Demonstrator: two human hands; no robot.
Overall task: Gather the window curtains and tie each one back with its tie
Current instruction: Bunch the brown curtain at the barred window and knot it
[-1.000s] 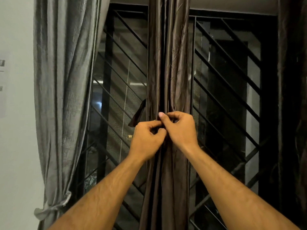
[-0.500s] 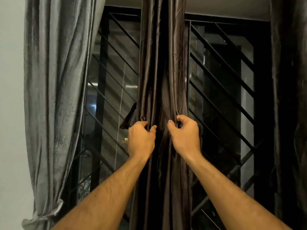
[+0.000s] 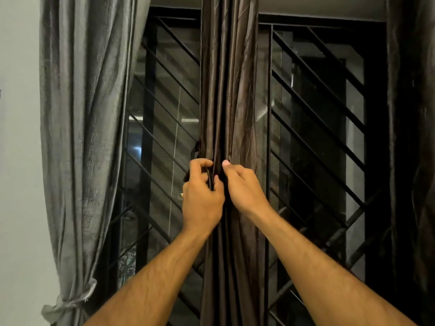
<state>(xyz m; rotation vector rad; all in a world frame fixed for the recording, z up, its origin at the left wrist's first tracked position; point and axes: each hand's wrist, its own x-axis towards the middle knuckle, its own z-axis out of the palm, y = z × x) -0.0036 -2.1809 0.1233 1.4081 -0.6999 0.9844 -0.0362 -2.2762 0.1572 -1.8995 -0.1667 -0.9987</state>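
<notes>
**Both hands pinch the tie at the front of the gathered brown curtain**

The brown curtain (image 3: 229, 90) hangs gathered into a narrow column of vertical folds down the middle of the window, in front of the black window grille (image 3: 313, 109) with its slanted bars. Both hands meet at mid-height on the front of this bundle.

The left hand (image 3: 202, 196) has its fingers curled, with thumb and fingertips pinching a dark strip of fabric at the centre fold. This strip appears to be the brown tie (image 3: 194, 152), a short length of which shows as a dark band wrapping round the left edge of the bundle just above the left knuckles. The right hand (image 3: 243, 187) is also curled, its thumb raised and pressed against the fold, gripping the fabric just beside the left fingers; the two hands touch or nearly touch there. Whether a knot is formed between them cannot be told, as the fingers hide that spot.

Along the left side of the window hangs the grey curtain (image 3: 84, 137), gathered and cinched near its lower end by a grey tie (image 3: 70, 302), next to the pale wall (image 3: 18, 161). A further dark curtain (image 3: 414, 161) hangs at the right side of the window.
</notes>
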